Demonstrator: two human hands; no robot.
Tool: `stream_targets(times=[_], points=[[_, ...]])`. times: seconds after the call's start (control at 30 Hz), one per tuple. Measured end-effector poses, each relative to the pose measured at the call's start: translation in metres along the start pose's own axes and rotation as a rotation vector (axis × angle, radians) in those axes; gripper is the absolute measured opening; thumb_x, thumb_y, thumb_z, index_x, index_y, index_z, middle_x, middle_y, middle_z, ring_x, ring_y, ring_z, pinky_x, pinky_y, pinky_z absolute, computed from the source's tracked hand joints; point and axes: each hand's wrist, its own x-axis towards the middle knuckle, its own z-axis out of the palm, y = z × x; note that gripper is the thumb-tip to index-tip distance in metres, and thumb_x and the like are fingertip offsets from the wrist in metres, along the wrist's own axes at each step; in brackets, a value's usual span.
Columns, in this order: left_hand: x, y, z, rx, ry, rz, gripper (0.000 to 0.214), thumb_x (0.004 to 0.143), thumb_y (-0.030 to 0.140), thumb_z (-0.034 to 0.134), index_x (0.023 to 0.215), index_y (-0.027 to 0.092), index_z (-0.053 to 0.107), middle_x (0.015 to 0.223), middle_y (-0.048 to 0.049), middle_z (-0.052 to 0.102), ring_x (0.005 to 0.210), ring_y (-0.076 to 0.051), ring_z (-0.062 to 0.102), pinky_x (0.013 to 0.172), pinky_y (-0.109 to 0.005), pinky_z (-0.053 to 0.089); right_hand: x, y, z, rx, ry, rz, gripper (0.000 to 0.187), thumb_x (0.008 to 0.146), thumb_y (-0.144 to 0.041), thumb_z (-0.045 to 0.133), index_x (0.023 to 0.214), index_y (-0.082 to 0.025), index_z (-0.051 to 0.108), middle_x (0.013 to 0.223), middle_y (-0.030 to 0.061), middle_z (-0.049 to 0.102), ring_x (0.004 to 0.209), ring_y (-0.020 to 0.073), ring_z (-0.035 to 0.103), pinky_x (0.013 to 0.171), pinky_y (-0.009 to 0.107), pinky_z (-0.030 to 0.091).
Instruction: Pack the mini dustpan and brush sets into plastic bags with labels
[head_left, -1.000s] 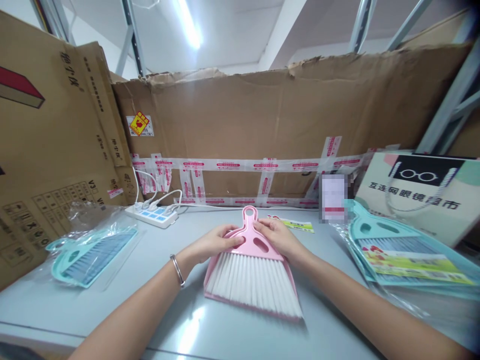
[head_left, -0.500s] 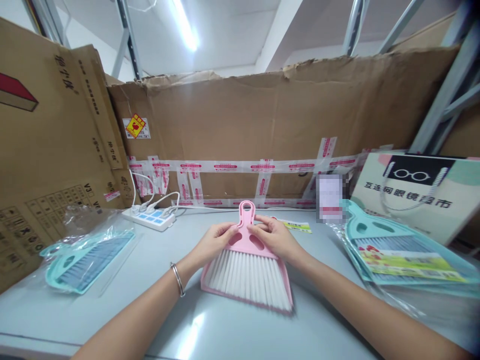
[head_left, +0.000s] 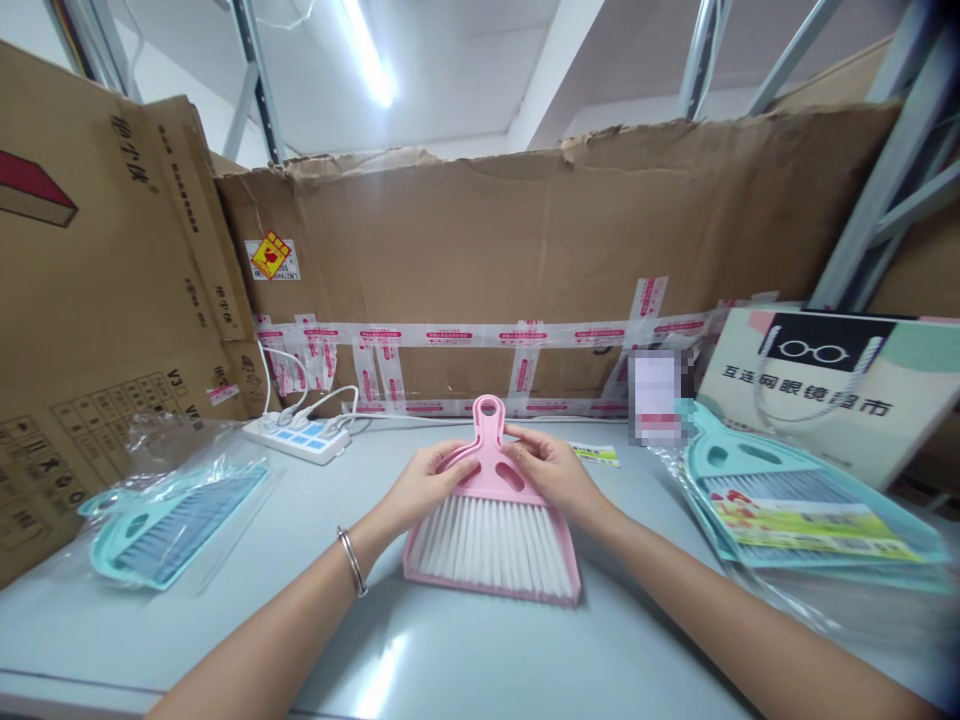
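Observation:
A pink hand brush with white bristles lies nested against a pink dustpan, handle pointing away from me. Only the dustpan's rim shows around the bristles. My left hand grips the left shoulder of the pair, thumb on the brush's pink top. On the other side my right hand pinches the right shoulder, thumb on top as well. Both hands' remaining fingers are partly hidden behind the set. Beyond my right hand a green and yellow printed card lies on the table.
At left a bagged teal brush-and-dustpan set lies near a white power strip. More teal sets in plastic are at right, before a paper bag. Large cardboard boxes wall the back of the grey table.
The brush has settled squarely into the dustpan, its bristle ends now inside the front rim. Its handle has shifted slightly left and away, and both hands keep their hold.

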Motion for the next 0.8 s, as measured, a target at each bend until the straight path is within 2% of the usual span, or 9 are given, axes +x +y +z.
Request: stream_targets(times=[0.07, 0.17, 0.23, 0.33, 0.43, 0.53, 0.63, 0.7, 0.8], points=[[0.001, 0.000, -0.003, 0.005, 0.040, -0.025, 0.034, 0.077, 0.036, 0.057, 0.103, 0.016, 0.065, 0.100, -0.0058, 0.067, 0.093, -0.021, 0.057, 0.082, -0.028, 0.042, 0.007, 0.006, -0.010, 0.003, 0.051, 0.012, 0.059, 0.075, -0.060, 0.049, 0.109, -0.014, 0.060, 0.088, 0.0104, 0.068, 0.082, 0.0205, 0.062, 0.074, 0.033, 0.048], [0.003, -0.002, -0.009, -0.004, 0.123, -0.063, 0.036, 0.075, 0.040, 0.057, 0.098, 0.015, 0.066, 0.094, -0.0058, 0.067, 0.085, -0.019, 0.057, 0.076, -0.028, 0.042, 0.021, 0.022, -0.036, -0.386, 0.162, 0.036, 0.054, 0.089, -0.051, 0.024, 0.118, -0.015, 0.052, 0.108, 0.0127, 0.064, 0.099, 0.0205, 0.059, 0.084, 0.034, 0.046], [0.004, -0.006, -0.014, -0.011, 0.162, -0.068, 0.036, 0.075, 0.044, 0.056, 0.093, 0.015, 0.066, 0.087, -0.0048, 0.065, 0.080, -0.018, 0.056, 0.073, -0.027, 0.041, 0.028, 0.037, -0.052, -0.755, 0.194, 0.073, 0.043, 0.090, -0.038, 0.032, 0.124, -0.016, 0.046, 0.127, 0.0133, 0.052, 0.118, 0.0219, 0.047, 0.096, 0.037, 0.037], [0.005, -0.011, -0.018, -0.014, 0.209, -0.069, 0.039, 0.076, 0.050, 0.053, 0.083, 0.014, 0.066, 0.077, -0.0029, 0.061, 0.076, -0.016, 0.052, 0.071, -0.026, 0.039, 0.030, 0.060, -0.068, -0.972, 0.188, 0.197, 0.048, 0.083, -0.030, 0.048, 0.125, -0.008, 0.044, 0.139, 0.0221, 0.035, 0.131, 0.0337, 0.025, 0.103, 0.051, 0.019], [0.006, -0.013, -0.020, -0.014, 0.234, -0.064, 0.041, 0.076, 0.053, 0.052, 0.077, 0.013, 0.064, 0.071, -0.0012, 0.057, 0.073, -0.015, 0.049, 0.070, -0.026, 0.038, 0.027, 0.072, -0.074, -1.086, 0.118, 0.296, 0.045, 0.083, -0.036, 0.047, 0.116, -0.005, 0.052, 0.128, 0.0256, 0.045, 0.124, 0.0393, 0.034, 0.097, 0.057, 0.022], [0.006, -0.013, -0.020, -0.035, 0.229, -0.063, 0.041, 0.076, 0.053, 0.052, 0.078, 0.013, 0.063, 0.071, -0.0008, 0.054, 0.072, -0.014, 0.047, 0.070, -0.026, 0.037, 0.029, 0.070, -0.081, -1.150, 0.028, 0.313, 0.037, 0.084, -0.037, 0.046, 0.108, -0.011, 0.057, 0.118, 0.0207, 0.054, 0.114, 0.0342, 0.046, 0.092, 0.048, 0.032], [0.006, -0.013, -0.020, -0.045, 0.227, -0.073, 0.040, 0.077, 0.052, 0.052, 0.076, 0.013, 0.062, 0.069, -0.0004, 0.052, 0.070, -0.013, 0.046, 0.068, -0.025, 0.036, 0.033, 0.064, -0.091, -1.170, -0.016, 0.333, 0.038, 0.076, -0.038, 0.056, 0.106, -0.016, 0.058, 0.114, 0.0167, 0.057, 0.107, 0.0311, 0.051, 0.086, 0.042, 0.037], [0.006, -0.014, -0.021, -0.046, 0.225, -0.069, 0.039, 0.077, 0.051, 0.052, 0.075, 0.013, 0.062, 0.069, -0.0002, 0.052, 0.069, -0.013, 0.046, 0.068, -0.025, 0.036, 0.036, 0.061, -0.098, -1.147, -0.039, 0.366, 0.040, 0.069, -0.040, 0.063, 0.101, -0.016, 0.059, 0.103, 0.0135, 0.063, 0.093, 0.0267, 0.058, 0.077, 0.036, 0.041], [0.007, -0.016, -0.023, -0.056, 0.216, -0.070, 0.038, 0.076, 0.050, 0.054, 0.077, 0.013, 0.064, 0.071, -0.0008, 0.056, 0.071, -0.013, 0.048, 0.069, -0.025, 0.036, 0.036, 0.060, -0.106, -1.083, -0.057, 0.387, 0.034, 0.060, -0.042, 0.069, 0.081, -0.016, 0.063, 0.076, 0.0074, 0.066, 0.068, 0.0202, 0.061, 0.060, 0.029, 0.043]])
